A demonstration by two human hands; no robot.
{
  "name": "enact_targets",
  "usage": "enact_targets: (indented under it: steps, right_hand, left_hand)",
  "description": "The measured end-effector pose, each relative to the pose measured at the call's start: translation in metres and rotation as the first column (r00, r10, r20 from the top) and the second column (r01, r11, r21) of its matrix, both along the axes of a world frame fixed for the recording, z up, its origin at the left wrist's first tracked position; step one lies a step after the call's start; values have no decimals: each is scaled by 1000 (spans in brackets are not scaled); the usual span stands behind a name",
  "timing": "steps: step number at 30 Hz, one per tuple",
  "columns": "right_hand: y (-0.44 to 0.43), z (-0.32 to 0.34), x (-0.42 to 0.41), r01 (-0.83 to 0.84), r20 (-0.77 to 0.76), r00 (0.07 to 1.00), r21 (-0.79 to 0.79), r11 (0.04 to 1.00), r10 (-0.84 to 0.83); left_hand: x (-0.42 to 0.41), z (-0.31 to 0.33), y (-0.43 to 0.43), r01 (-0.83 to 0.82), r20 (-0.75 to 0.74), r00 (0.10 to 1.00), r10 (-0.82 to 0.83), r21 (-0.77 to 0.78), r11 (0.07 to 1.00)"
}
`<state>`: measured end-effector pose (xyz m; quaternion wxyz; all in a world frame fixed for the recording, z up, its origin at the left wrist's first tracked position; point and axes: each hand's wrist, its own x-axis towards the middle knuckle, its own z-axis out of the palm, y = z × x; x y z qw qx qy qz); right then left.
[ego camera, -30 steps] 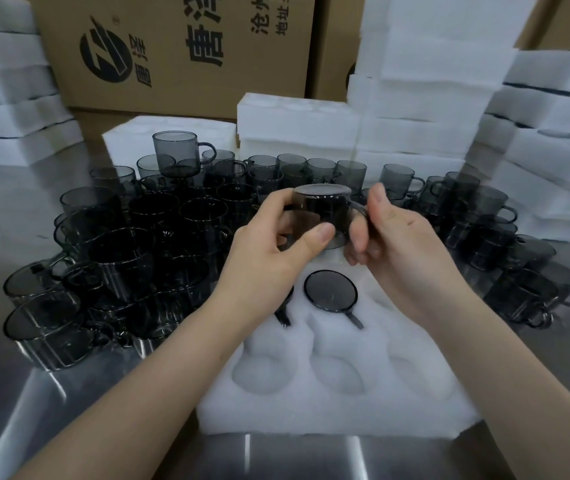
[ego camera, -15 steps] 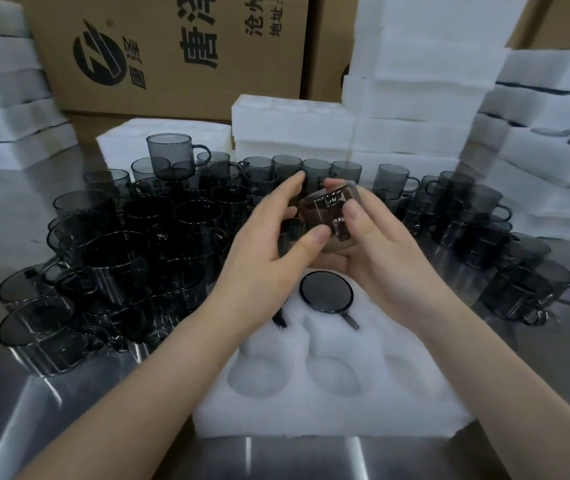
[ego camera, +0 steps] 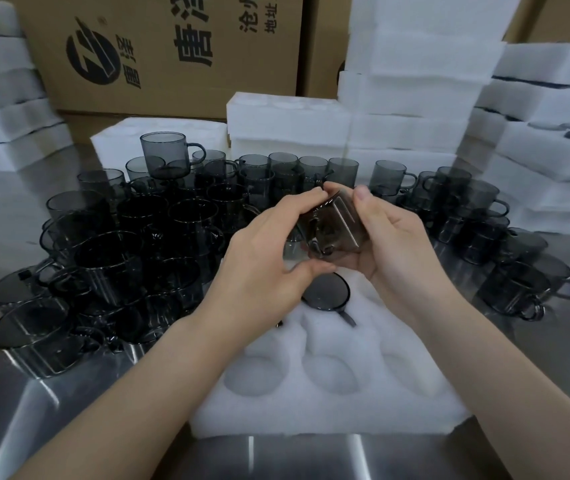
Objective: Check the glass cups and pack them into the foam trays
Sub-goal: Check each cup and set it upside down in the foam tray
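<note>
In our head view, we see both hands meeting over the far end of a white foam tray (ego camera: 328,403) that lies on the steel table (ego camera: 16,410). Between them is one smoky glass cup (ego camera: 337,221), tipped on its side and lifted clear of the tray. Our left hand (ego camera: 269,268) grips it with fingers curled over the upper edge and the thumb tucked beneath. Our right hand (ego camera: 397,251) cradles it from the other side, fingers curled under and the thumb pressing on top. Just below the hands, a second cup (ego camera: 325,292) sits in one of the tray's far pockets, its handle pointing toward us; the near pockets show only bare foam. A dense crowd of matching cups (ego camera: 131,244) stands on the table to the left, and another group (ego camera: 484,230) stands to the right. Behind them rise stacked foam trays (ego camera: 415,81) and a printed cardboard box (ego camera: 172,46).
</note>
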<state>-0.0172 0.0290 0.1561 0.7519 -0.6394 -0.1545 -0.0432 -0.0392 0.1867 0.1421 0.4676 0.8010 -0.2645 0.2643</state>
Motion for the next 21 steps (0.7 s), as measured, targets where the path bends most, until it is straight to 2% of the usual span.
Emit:
enact_targets:
  steps: [4,7,9,11,13,18,21]
  right_hand:
    - [-3,2,3,-126,-61,989,113,986,133]
    - [-2,3,4,-344,-156,913,206,916,377]
    - [-2,1,4,-416,-189,875,178,892,446]
    - [-2,-1,4,-354,-158,919,74,932,361]
    - [0,-2,2,-215,-83,974,-12,977,213]
    - [4,-4,-2,-102,-17,995,-49,994,101]
    - [2,-1,-1,-72,-70,995,24,997,73]
  left_hand:
    - [0,0,1,74,13,997,-74,-61,995]
    - [0,1,1,86,13,996,-85,-80,993]
    - [0,2,1,46,-18,999,-46,-44,998]
    - [0,3,0,-8,-54,998,9,25,1000]
    - [-1,5,-2,-35,-54,998,39,82,996]
    - [-3,6,-3,-65,-3,998,65,16,998]
    - [-4,5,-3,-37,62,997,37,12,999]
